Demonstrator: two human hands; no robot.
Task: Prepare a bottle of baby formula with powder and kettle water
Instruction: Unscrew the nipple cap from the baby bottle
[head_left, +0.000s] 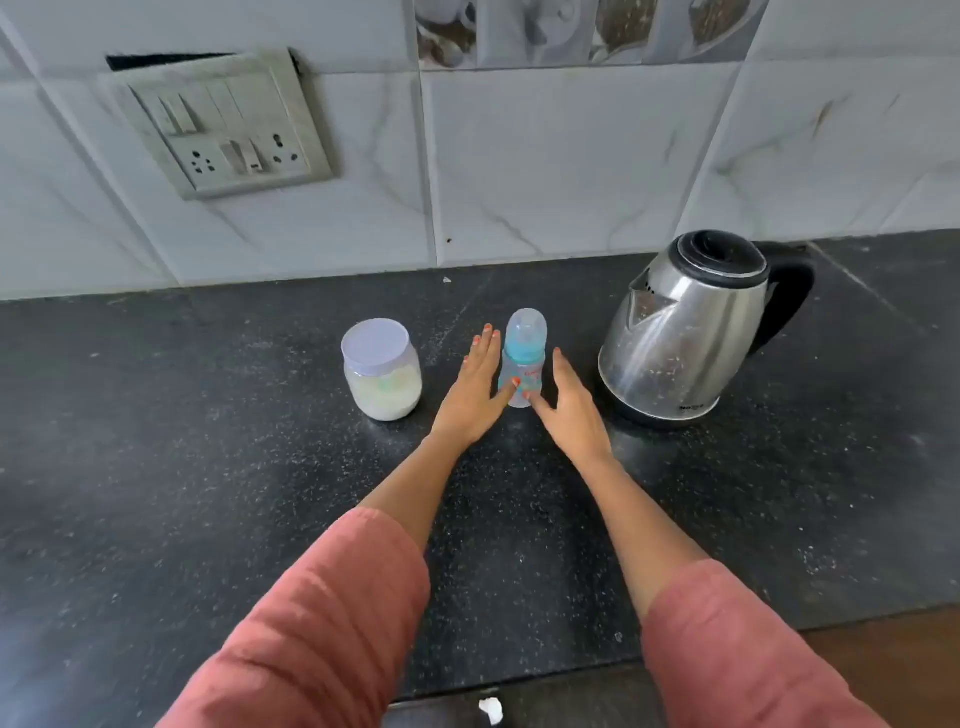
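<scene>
Switch panel (218, 124): on the white tiled wall (545, 166) at upper left, sitting crooked, with a dark gap showing above its top edge.

Jar (382, 371): clear, white lid on, white powder inside; it stands upright on the counter just left of the left hand, apart from it.

Left hand (475, 387): fingers straight and close together, reaching past the bottle's left side. The thumb is spread and its tip touches the bottle's lower body. It is not curled round anything.

Bottle (524, 356): small baby bottle with a clear body, blue collar and clear cap on. It stands upright on the counter between the two hands, with the jar on one side and the kettle on the other.

Right hand (571, 410): fingers straight along the bottle's right side. The thumb is spread toward the bottle's base, its tip at or against it. The grasp is loose and flat, not pinching.

Kettle (685, 327): steel with a black lid and handle, lid closed, spout turned left, handle to the right. It stands near the right hand, apart from it.

Counter (208, 467): dark speckled stone, running wall to front edge under everything.
</scene>
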